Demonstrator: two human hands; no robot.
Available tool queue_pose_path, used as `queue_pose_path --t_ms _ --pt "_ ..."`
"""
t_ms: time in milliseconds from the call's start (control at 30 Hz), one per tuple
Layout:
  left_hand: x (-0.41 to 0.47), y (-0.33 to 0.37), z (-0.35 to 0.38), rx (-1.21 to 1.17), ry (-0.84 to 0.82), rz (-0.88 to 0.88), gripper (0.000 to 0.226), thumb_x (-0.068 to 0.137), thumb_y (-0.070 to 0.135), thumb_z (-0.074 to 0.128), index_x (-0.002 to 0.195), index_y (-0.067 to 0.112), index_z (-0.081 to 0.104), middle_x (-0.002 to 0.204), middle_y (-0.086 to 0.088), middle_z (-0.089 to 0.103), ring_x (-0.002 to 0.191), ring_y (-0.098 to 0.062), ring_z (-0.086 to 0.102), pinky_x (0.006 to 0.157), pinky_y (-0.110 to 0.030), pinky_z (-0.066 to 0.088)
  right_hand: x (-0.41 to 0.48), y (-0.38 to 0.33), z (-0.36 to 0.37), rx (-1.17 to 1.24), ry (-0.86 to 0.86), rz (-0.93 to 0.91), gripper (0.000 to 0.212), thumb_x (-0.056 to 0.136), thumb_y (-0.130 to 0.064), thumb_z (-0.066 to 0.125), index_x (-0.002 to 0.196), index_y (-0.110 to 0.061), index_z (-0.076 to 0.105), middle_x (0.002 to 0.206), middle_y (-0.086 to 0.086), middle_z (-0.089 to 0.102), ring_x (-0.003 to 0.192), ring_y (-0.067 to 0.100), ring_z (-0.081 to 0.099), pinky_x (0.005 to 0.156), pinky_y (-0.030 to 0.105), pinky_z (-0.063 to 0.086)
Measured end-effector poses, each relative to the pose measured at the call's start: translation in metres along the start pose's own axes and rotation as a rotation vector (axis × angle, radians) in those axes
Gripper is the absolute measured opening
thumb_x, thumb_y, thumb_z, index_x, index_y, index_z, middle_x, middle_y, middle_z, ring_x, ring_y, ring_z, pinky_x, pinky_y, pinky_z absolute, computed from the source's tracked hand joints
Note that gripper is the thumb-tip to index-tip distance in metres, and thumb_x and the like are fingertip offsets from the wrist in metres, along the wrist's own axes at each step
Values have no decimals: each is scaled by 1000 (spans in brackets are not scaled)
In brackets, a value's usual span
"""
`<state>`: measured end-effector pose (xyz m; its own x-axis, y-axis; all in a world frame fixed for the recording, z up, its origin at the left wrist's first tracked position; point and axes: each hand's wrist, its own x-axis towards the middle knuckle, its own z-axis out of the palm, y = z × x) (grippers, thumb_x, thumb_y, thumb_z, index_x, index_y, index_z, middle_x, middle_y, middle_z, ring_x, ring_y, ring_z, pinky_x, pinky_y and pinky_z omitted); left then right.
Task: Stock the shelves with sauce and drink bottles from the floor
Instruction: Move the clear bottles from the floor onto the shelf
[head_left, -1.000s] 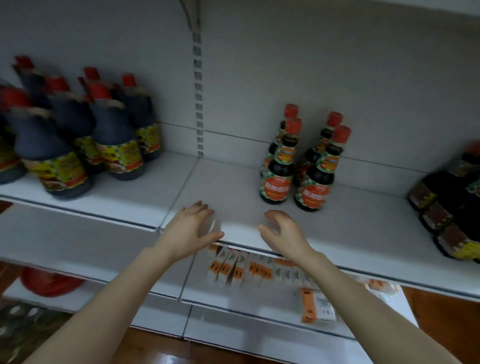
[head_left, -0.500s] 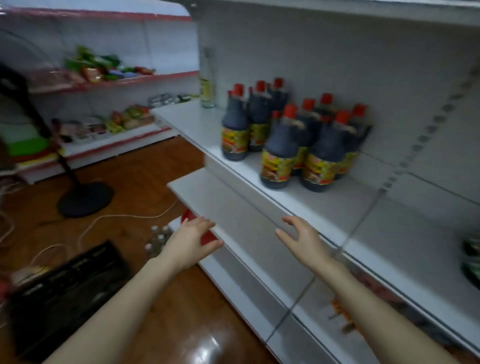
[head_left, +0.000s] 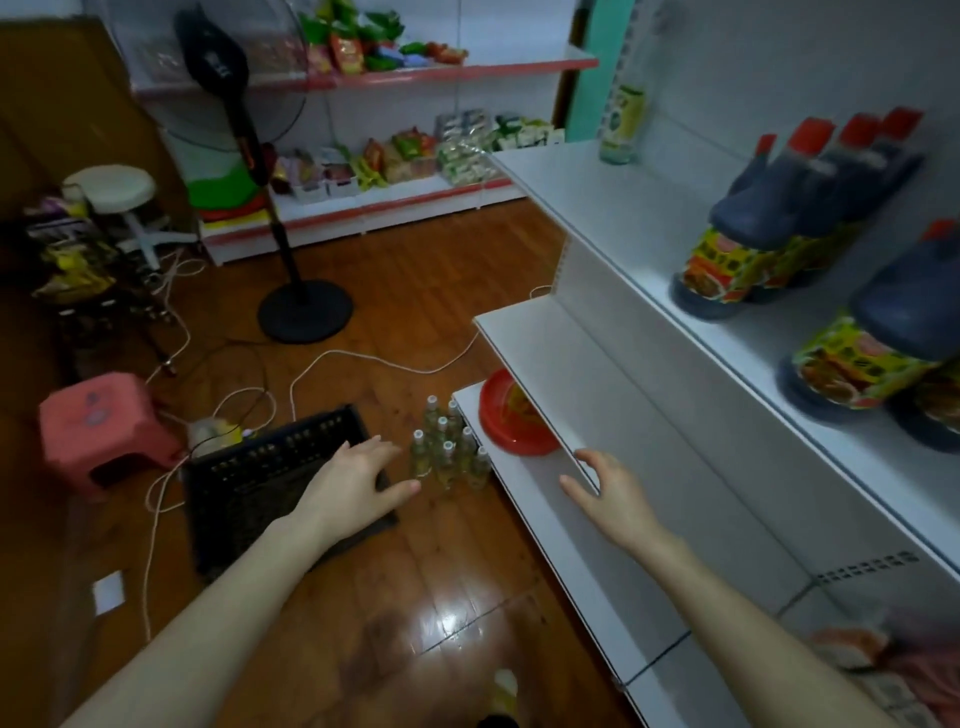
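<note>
Both your hands are empty, fingers spread and loose. Your left hand (head_left: 358, 480) hangs palm down over the near corner of the black crate (head_left: 270, 483) on the floor. Your right hand (head_left: 605, 488) sits over the front lip of the bottom shelf (head_left: 550, 525), fingers pointing ahead.

Just beyond the left fingertips: the cluster of clear drink bottles (head_left: 449, 447). They stand upright on the wooden floor, long axes vertical, white caps up, packed close together. They lie between the crate and the shelf base, tight to the shelf edge. From your hands they are ahead and below, a little right of the left hand, left of the right hand. The left hand is nearer, almost at the closest bottle; the right has to cross inward. My read: left goes first, dropping onto a cap or neck from above, and the tight packing could topple neighbours.

Past the bottles, a red plate (head_left: 511, 415) lies on the bottom shelf. The middle shelf (head_left: 582, 374) above it looks bare. Higher right, dark sauce bottles (head_left: 779, 228) with red caps already stand on the upper shelf. Farther off, a fan stand (head_left: 304, 306) and cables.
</note>
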<state>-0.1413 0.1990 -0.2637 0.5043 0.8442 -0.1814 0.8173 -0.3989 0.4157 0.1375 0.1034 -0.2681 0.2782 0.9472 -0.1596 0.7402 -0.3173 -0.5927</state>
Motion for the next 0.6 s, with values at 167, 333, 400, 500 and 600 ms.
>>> queue_pose_path --t_ms 167,333,400,500,600 --pt "34 -33 14 -33 -73 -88 61 87 48 54 136 14 43 145 -3 40 140 -16 24 117 -39 14 53 5 24 -16 -80 7 46 89 -27 58 128 -5 48 131 11 53 123 23 48 99 25 34" --pt "91 -63 43 -71 -109 -156 62 87 48 54 136 13 43 144 -4 41 141 -16 24 116 -39 14 122 20 53 -25 -138 6 44 88 -24 60 126 -4 50 129 13 54 120 24 50 94 20 32" --pt "116 -73 62 -71 -121 -170 63 87 49 53 137 12 42 144 -4 42 140 -15 24 116 -37 14 148 30 70 -34 -163 22 47 88 -26 60 129 -5 49 132 12 53 122 24 49 99 24 34" --pt "151 -89 96 -52 -149 -162 63 88 49 52 138 12 40 144 -4 42 140 -15 24 115 -35 14 182 50 104 -48 -206 71 51 89 -30 58 132 -5 45 135 12 50 125 24 46 103 29 35" --pt "186 -112 143 -34 -179 -136 61 89 50 50 137 14 40 143 -2 43 141 -14 23 115 -33 13 210 78 153 -37 -239 122 54 89 -30 58 134 -6 42 138 11 47 128 23 43 104 28 33"
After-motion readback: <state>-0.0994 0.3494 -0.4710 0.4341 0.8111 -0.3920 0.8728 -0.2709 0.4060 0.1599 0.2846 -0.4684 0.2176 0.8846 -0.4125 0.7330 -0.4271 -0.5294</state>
